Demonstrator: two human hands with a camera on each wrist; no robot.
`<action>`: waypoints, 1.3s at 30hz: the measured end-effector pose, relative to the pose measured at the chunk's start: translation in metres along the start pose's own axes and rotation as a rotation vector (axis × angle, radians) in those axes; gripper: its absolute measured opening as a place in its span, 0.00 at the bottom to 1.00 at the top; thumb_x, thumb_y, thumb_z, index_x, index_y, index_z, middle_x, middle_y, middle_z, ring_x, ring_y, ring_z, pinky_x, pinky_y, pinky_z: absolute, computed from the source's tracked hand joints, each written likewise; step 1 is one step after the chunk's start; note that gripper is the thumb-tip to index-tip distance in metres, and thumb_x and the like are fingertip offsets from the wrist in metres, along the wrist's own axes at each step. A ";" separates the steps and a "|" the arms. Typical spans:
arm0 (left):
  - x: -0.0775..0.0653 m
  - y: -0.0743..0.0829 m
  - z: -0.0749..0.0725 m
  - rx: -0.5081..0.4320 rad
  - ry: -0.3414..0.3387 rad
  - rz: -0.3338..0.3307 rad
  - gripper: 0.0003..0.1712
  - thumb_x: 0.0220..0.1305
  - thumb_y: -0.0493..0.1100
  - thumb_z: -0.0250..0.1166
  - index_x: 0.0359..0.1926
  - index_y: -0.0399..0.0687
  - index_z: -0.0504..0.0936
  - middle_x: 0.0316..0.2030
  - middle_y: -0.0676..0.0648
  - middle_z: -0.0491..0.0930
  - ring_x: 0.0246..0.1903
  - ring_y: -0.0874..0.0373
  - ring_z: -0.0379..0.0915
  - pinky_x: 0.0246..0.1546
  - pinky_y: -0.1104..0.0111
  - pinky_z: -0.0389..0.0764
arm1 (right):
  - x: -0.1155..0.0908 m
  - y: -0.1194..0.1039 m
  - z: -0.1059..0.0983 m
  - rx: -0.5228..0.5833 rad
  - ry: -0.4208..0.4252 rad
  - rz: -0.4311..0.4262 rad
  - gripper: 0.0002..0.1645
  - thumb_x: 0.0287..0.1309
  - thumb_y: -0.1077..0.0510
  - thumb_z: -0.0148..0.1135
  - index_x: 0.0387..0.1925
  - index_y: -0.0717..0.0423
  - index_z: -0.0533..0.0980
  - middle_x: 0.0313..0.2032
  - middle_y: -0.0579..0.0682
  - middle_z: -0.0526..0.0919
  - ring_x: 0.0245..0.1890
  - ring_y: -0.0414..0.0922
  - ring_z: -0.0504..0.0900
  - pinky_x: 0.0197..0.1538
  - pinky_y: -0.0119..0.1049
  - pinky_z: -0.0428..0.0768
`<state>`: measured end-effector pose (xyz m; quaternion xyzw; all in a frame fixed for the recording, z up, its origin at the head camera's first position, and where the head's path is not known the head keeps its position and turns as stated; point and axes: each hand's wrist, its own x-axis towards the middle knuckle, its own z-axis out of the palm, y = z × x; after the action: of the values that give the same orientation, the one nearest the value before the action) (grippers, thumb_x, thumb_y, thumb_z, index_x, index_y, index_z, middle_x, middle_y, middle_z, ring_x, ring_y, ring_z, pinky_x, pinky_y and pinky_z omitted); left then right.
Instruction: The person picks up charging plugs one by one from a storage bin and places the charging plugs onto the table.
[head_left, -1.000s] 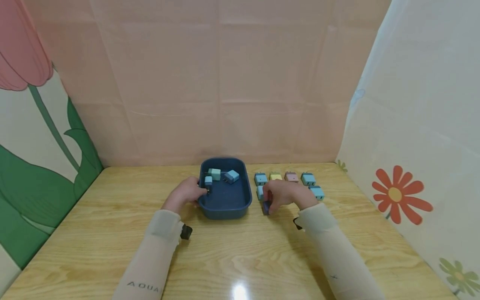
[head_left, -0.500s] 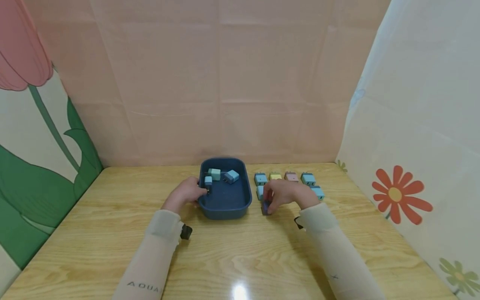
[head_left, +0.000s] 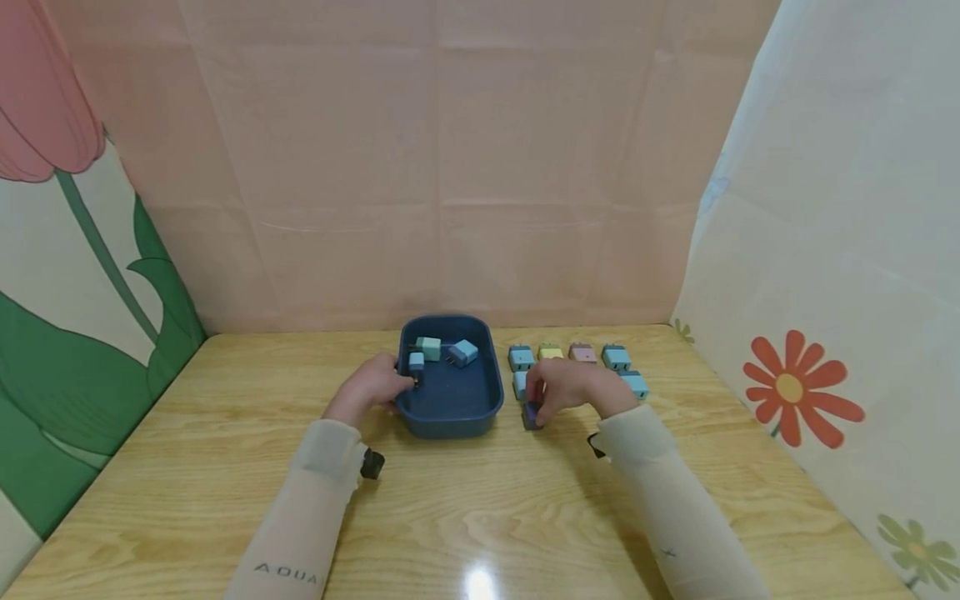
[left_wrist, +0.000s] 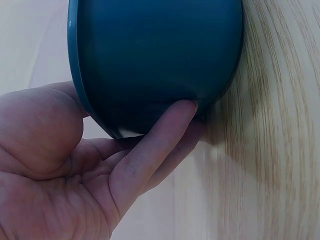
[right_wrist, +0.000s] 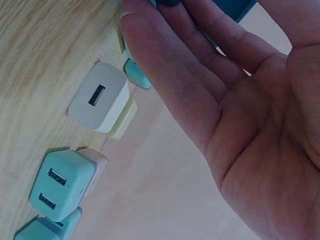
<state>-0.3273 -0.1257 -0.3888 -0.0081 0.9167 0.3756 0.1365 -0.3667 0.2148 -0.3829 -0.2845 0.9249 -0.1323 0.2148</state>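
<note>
My left hand (head_left: 372, 386) grips the left wall of a dark blue plastic bin (head_left: 450, 429), its thumb over the rim and its fingers along the outside. Inside the bin lie a green USB charger (head_left: 430, 348) and two blue ones, one a blue charger (head_left: 464, 353) near the middle. To the right of the bin, my right hand (head_left: 564, 387) pinches a dark purple charger (head_left: 532, 416) low over the table. In the right wrist view only a dark edge of that charger (right_wrist: 168, 2) shows past the fingers (right_wrist: 165, 75).
Beyond my right hand stand rows of chargers, including a yellow charger (head_left: 551, 352), a pink charger (head_left: 582, 354) and a blue charger (head_left: 634, 385). A white charger (right_wrist: 98, 96) shows in the right wrist view. Fabric backdrops border the wooden table (head_left: 465, 508).
</note>
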 end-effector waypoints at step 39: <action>0.000 -0.002 0.000 0.010 0.017 0.022 0.20 0.78 0.42 0.62 0.62 0.31 0.80 0.48 0.35 0.88 0.34 0.53 0.87 0.40 0.64 0.89 | 0.000 0.000 0.001 0.004 -0.004 0.023 0.18 0.56 0.57 0.83 0.47 0.51 0.85 0.48 0.48 0.88 0.48 0.43 0.85 0.55 0.43 0.87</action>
<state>-0.3273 -0.1266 -0.3902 -0.0006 0.9198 0.3722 0.1246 -0.3665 0.2148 -0.3836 -0.2738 0.9274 -0.1311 0.2187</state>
